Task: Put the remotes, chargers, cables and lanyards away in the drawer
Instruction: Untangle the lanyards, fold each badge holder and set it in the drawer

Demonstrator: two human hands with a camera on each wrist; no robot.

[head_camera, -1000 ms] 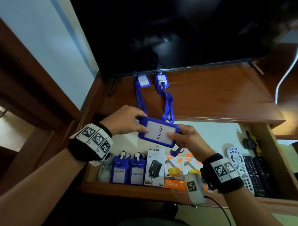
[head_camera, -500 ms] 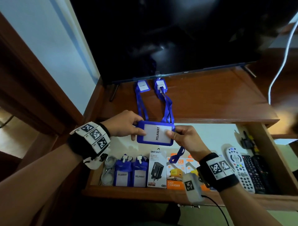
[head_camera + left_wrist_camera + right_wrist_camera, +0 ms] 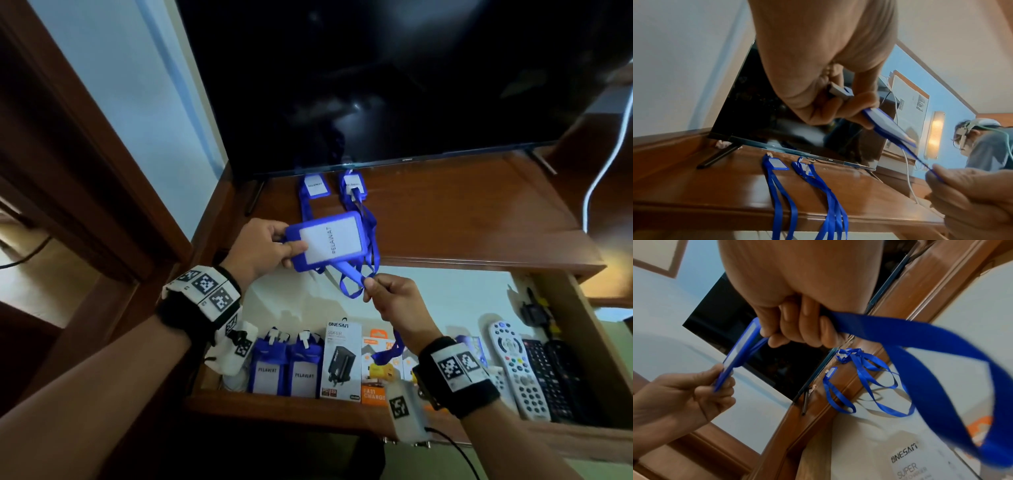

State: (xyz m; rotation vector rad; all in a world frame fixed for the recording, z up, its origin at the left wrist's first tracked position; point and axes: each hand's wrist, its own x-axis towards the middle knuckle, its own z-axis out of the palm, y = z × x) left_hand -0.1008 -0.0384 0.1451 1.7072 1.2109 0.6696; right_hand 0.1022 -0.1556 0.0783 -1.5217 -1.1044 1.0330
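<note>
— Progress, as you had it at that moment? What had you already stowed?

— Most of it, by the look of the drawer [image 3: 239,399]. Two folded lanyards [image 3: 286,368] stood at its front left, the charger boxes [image 3: 342,363] just beside them, and the remotes [image 3: 520,370] lay at the right end. A pale coil at the far left may have been a cable; you could not tell for sure.

— And your hands?

— Your left hand [image 3: 260,250] pinched the blue badge holder [image 3: 327,241] by its short edge, thumb on the face, holding it in the air above the drawer. Your right hand [image 3: 394,301] pinched its strap [image 3: 356,274] just below the holder, with the loose end [image 3: 387,353] trailing down over the charger boxes. I judged you were gathering the strap to fold it like the two already stowed.

— What was left?

— That lanyard, not yet in the drawer, and two more: one badge [image 3: 313,186] and another [image 3: 354,185] lay on the worktop [image 3: 462,212] beneath the television [image 3: 394,85], their straps hanging over the front edge. So three lanyards remained, then shutting the drawer if you wanted it closed
</note>
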